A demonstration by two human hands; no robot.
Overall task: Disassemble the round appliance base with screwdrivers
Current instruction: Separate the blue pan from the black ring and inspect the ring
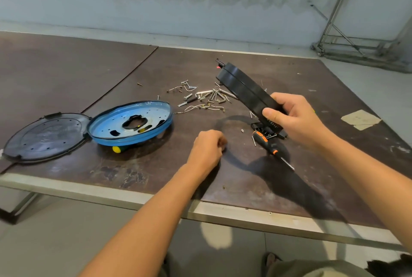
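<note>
On the scuffed brown tabletop, your right hand grips the black round base tilted up on edge — probably to get at its underside — while your left hand rests curled near the screwdriver, holding something or nothing, I cannot tell.

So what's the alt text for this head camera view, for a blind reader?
A person's right hand grips a black round appliance base, tilted on edge over a dark table, while the left hand is curled in a fist. A blue disc and a black cover lie at left, loose screws in the middle, an orange-and-black screwdriver below the base.
</note>
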